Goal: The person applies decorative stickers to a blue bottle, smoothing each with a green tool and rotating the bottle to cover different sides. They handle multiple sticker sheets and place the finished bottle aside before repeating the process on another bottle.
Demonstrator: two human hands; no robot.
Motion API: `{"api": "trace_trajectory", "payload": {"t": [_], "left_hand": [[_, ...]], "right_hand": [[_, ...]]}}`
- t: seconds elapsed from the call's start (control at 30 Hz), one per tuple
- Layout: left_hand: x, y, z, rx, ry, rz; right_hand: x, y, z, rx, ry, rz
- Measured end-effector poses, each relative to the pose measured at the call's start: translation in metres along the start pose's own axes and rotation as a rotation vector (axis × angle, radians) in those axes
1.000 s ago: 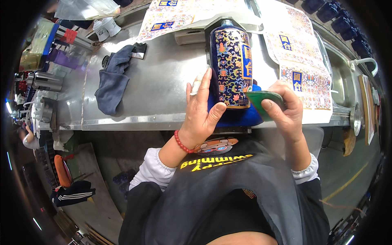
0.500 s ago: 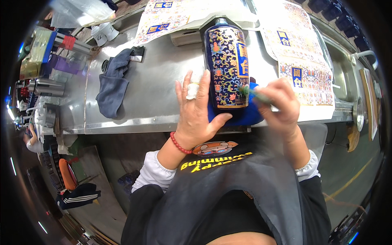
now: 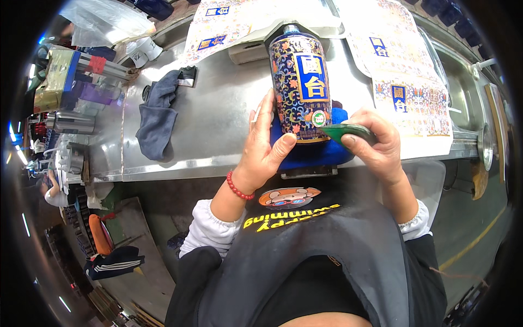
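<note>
A dark blue bottle [image 3: 284, 82] with a colourful floral wrap and a blue label panel lies on its side on the bench, its neck pointing away from me. Under its near end is a bright blue cloth [image 3: 340, 155]. My left hand [image 3: 266, 136] clasps the lower left side of the bottle, fingers along the flank and thumb on the front face. A green scraper [image 3: 351, 132] with a pointed, flat edge is pinched in my right hand [image 3: 381, 143]. Its tip reaches the bottle's lower right, by a small round emblem; whether it touches cannot be made out.
On the metal bench [image 3: 218, 103] a grey-blue rag [image 3: 156, 122] lies to the left. Patterned printed sheets [image 3: 411, 103] spread at the right, and more sheets [image 3: 218, 27] lie at the back. White cups [image 3: 144, 52] stand far left; a sink [image 3: 455, 87] is at the far right.
The bottle has turned about its length, bringing the label panel from its right side to face up. My left hand has shifted round its flank; the scraper has swung so its flat side shows.
</note>
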State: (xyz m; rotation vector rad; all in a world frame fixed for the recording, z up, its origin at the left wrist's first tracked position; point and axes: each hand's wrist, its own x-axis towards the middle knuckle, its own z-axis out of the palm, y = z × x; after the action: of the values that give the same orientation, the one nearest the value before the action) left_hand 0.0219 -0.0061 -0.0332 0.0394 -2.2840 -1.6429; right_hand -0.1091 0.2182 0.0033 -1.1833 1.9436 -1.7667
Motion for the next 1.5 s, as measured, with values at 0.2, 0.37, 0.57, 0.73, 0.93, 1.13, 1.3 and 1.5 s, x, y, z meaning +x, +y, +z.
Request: {"api": "trace_trajectory", "payload": {"t": [0.2,0.37,0.57,0.73,0.93,1.13,1.3,1.5], "left_hand": [[0.007,0.014,-0.001,-0.012,0.042,0.032],[0.016,0.025,0.002,0.275,0.041,0.115],[0.017,0.027,0.006,0.284,0.064,0.13],[0.016,0.021,0.006,0.401,0.076,0.182],[0.008,0.018,0.012,-0.168,0.128,-0.026],[-0.006,0.019,0.005,0.064,0.079,0.015],[-0.004,0.013,0.012,0.812,0.065,0.165],[-0.001,0.001,0.011,0.579,0.083,0.121]], "right_hand": [[-0.005,0.001,-0.009,0.03,0.096,0.064],[-0.008,0.003,-0.01,0.027,0.095,0.05],[-0.012,0.008,-0.012,0.024,0.122,0.076],[-0.01,0.005,-0.008,0.043,0.121,0.067],[0.004,0.0,0.005,-0.426,0.102,-0.43],[0.001,-0.009,0.005,-0.219,-0.159,-0.381],[0.003,-0.002,0.013,0.014,-0.015,0.006],[0.001,0.0,0.019,0.328,0.292,0.278]]}}
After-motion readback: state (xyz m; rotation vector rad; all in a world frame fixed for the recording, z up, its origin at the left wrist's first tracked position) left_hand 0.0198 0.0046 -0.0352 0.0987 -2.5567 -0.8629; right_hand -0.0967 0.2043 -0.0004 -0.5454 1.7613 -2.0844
